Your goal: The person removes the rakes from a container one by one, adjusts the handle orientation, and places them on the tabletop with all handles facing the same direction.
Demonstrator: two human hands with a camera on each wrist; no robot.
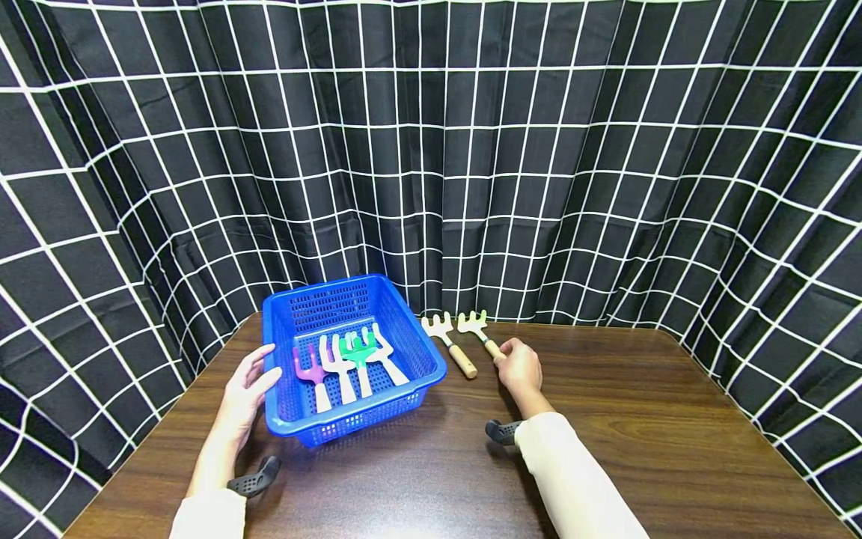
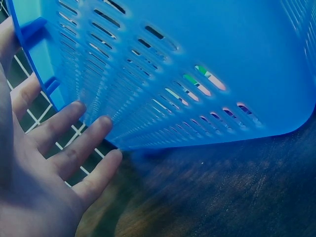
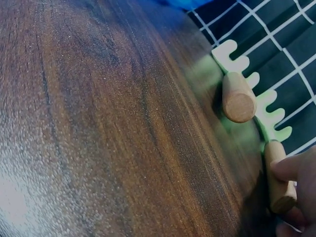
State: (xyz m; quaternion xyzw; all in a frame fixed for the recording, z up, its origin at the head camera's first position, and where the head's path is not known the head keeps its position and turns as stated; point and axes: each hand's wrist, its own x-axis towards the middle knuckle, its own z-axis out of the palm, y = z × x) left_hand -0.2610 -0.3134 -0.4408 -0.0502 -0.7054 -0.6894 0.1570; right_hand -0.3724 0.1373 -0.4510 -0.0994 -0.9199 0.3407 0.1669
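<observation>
Diagonally slanted, the right-hand pale-green rake (image 1: 474, 323) is right of the slotted blue plastic basket (image 1: 399, 318), prongs aimed leftward and away; the right hand (image 1: 521, 370) pinches its rounded wooden handle (image 1: 494, 349). The left hand (image 1: 245, 382), fingers spread, touches the basket.

1. A black curtain (image 1: 626, 157) printed with a white grid hangs in loose folds behind the table (image 1: 673, 427) and along its left and right sides.
2. The table is brown, with darker streaks of wood grain running across it.
3. Light glares off the table at the bottom of the head view and at the right wrist view's lower left.
</observation>
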